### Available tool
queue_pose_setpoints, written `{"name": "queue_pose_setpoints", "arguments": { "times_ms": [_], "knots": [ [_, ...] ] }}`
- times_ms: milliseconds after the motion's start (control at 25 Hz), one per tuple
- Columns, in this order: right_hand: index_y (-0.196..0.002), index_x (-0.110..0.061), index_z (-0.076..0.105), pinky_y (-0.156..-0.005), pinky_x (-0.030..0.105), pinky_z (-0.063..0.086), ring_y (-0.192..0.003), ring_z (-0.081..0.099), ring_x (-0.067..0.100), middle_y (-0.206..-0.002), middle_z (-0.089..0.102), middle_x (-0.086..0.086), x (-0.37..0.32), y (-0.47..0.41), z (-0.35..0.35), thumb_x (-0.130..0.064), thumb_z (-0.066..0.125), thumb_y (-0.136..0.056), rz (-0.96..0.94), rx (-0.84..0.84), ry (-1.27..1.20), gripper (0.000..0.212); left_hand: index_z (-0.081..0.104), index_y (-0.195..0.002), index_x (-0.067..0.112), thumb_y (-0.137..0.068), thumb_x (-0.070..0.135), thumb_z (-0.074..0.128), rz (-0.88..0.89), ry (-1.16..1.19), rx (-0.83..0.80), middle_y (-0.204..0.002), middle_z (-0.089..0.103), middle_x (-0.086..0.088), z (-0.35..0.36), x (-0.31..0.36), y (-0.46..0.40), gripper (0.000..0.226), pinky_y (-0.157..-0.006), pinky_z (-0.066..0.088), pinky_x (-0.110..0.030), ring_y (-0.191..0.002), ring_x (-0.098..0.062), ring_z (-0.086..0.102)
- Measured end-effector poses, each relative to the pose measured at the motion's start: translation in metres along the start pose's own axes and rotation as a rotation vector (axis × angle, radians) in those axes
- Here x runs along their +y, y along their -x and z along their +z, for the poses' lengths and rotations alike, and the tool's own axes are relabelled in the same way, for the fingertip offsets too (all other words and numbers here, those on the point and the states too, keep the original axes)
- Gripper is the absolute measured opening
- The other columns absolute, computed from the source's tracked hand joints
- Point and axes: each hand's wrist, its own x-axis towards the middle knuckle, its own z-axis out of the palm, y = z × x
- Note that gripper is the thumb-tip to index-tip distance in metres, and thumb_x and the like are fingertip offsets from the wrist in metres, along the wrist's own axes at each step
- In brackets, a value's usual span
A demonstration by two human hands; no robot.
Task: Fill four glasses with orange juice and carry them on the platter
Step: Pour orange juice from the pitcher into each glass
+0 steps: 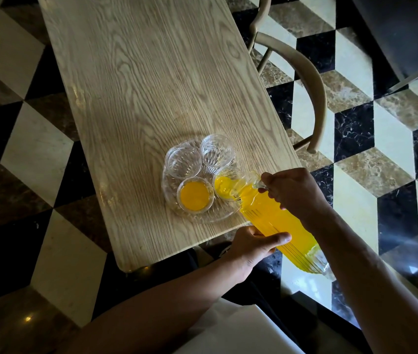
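A clear glass platter [174, 213] sits near the table's front right corner with several glasses on it. The near-left glass [194, 195] is full of orange juice. The near-right glass [224, 186] is partly filled, and juice runs into it from a tilted ribbed glass pitcher [274, 221]. Two far glasses [183, 160] [217, 150] hold no juice. My right hand [297, 194] grips the pitcher's handle near its spout. My left hand [251, 245] holds the pitcher's body from below.
The wooden table [139, 85] stretches away from me. A wooden chair [312, 83] stands at the table's right side. The floor is a checkered marble pattern [381, 139]. A white cloth [241, 330] lies at the bottom of the view.
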Motion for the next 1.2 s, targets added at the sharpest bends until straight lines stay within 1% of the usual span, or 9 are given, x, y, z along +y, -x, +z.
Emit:
{"name": "queue_pose_setpoints", "arguments": {
  "times_ms": [120, 240, 400, 520, 720, 880, 960, 1040, 1200],
  "knots": [
    [-0.067, -0.008, 0.075, -0.059, 0.032, 0.037, -0.058, 0.053, 0.017, -0.076, 0.075, 0.02, 0.002, -0.003, 0.0, -0.029, 0.07, -0.094, 0.024, 0.006, -0.039, 0.035, 0.039, -0.046, 0.028, -0.024, 0.062, 0.103, 0.003, 0.012, -0.012, -0.063, 0.039, -0.005, 0.002, 0.001, 0.002, 0.076, -0.103, 0.056, -0.055, -0.089, -0.025, 0.059],
    [-0.065, -0.008, 0.073, -0.056, 0.029, 0.035, -0.054, 0.051, 0.016, -0.083, 0.075, 0.026, 0.003, -0.005, 0.001, -0.025, 0.071, -0.093, 0.035, 0.003, -0.073, 0.034, 0.036, -0.048, 0.029, -0.023, 0.063, 0.104, 0.01, 0.035, -0.005, -0.064, 0.033, -0.004, 0.003, 0.001, 0.003, 0.079, -0.092, 0.056, -0.046, -0.089, -0.025, 0.052],
    [-0.064, -0.007, 0.073, -0.054, 0.029, 0.034, -0.052, 0.052, 0.012, -0.074, 0.075, 0.018, 0.005, -0.007, 0.002, -0.026, 0.072, -0.091, 0.057, -0.02, -0.079, 0.033, 0.036, -0.048, 0.028, -0.023, 0.062, 0.104, 0.002, 0.034, -0.001, -0.066, 0.033, -0.003, 0.003, 0.0, 0.003, 0.079, -0.093, 0.057, -0.046, -0.088, -0.025, 0.049],
    [-0.067, 0.0, 0.073, -0.055, 0.029, 0.036, -0.056, 0.059, 0.012, -0.065, 0.074, 0.004, 0.005, -0.007, 0.002, -0.026, 0.07, -0.093, 0.051, -0.015, -0.055, 0.037, 0.041, -0.042, 0.026, -0.022, 0.063, 0.103, -0.012, 0.024, -0.008, -0.065, 0.039, -0.004, 0.004, 0.002, 0.005, 0.076, -0.101, 0.058, -0.052, -0.089, -0.026, 0.06],
    [-0.07, -0.001, 0.075, -0.057, 0.032, 0.037, -0.056, 0.056, 0.013, -0.069, 0.076, 0.006, 0.002, -0.005, 0.002, -0.027, 0.069, -0.094, 0.05, -0.01, -0.037, 0.036, 0.042, -0.042, 0.026, -0.02, 0.064, 0.103, -0.018, 0.017, -0.016, -0.085, 0.043, -0.016, 0.006, 0.005, 0.008, 0.075, -0.104, 0.057, -0.053, -0.095, -0.029, 0.065],
    [-0.073, 0.002, 0.075, -0.055, 0.03, 0.036, -0.049, 0.054, 0.006, -0.066, 0.073, 0.004, -0.001, -0.005, 0.0, -0.027, 0.069, -0.095, 0.05, -0.013, -0.034, 0.037, 0.045, -0.043, 0.025, -0.019, 0.063, 0.103, -0.019, 0.031, -0.015, -0.079, 0.049, -0.014, 0.007, 0.008, 0.01, 0.074, -0.1, 0.061, -0.049, -0.097, -0.032, 0.071],
    [-0.07, -0.001, 0.075, -0.057, 0.031, 0.037, -0.052, 0.055, 0.008, -0.068, 0.074, 0.005, 0.0, -0.006, 0.0, -0.028, 0.068, -0.095, 0.051, -0.018, -0.029, 0.037, 0.047, -0.042, 0.025, -0.019, 0.063, 0.103, -0.022, 0.038, -0.016, -0.077, 0.053, -0.013, 0.006, 0.01, 0.01, 0.072, -0.101, 0.06, -0.05, -0.104, -0.038, 0.075],
    [-0.066, -0.005, 0.075, -0.058, 0.033, 0.038, -0.054, 0.055, 0.012, -0.066, 0.073, 0.004, 0.0, -0.006, 0.0, -0.028, 0.069, -0.094, 0.046, -0.015, -0.025, 0.037, 0.048, -0.045, 0.025, -0.02, 0.063, 0.104, -0.025, 0.052, -0.019, -0.083, 0.056, -0.017, 0.006, 0.011, 0.011, 0.072, -0.101, 0.06, -0.05, -0.115, -0.044, 0.073],
    [-0.065, -0.006, 0.074, -0.055, 0.031, 0.037, -0.052, 0.054, 0.013, -0.064, 0.071, 0.007, 0.0, -0.007, 0.002, -0.025, 0.07, -0.095, 0.01, -0.002, -0.024, 0.036, 0.047, -0.055, 0.024, -0.018, 0.062, 0.104, -0.022, 0.085, -0.023, -0.086, 0.057, -0.018, 0.008, 0.012, 0.012, 0.078, -0.097, 0.061, -0.045, -0.117, -0.043, 0.073]
  ]
}}
